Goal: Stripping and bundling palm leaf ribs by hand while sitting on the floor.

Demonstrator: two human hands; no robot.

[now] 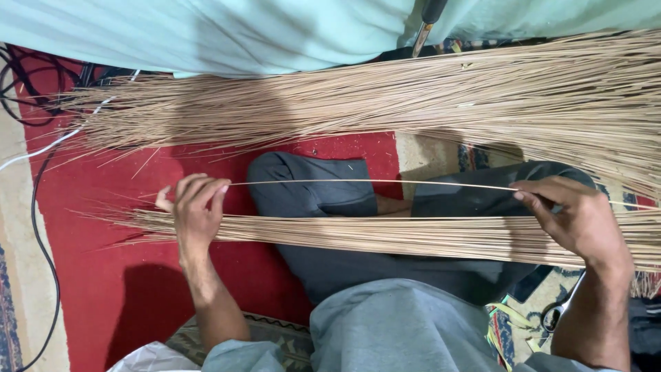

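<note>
The left hand (194, 210) pinches 1 thin stick (372, 182) with bent fingers. The right hand (573, 217) pinches its other end, fingers curled. The stick stretches between both hands, just above the small bundle of sticks (385, 234) lying across the person's lap.

A strip of open red carpet (103, 289) lies between the large pile of thin straw sticks (413, 103) above and the smaller bundle (413, 234) across the lap. Black cables (41, 241) cross the floor at the left edge, and scissors (558, 313) lie near the right forearm.
</note>
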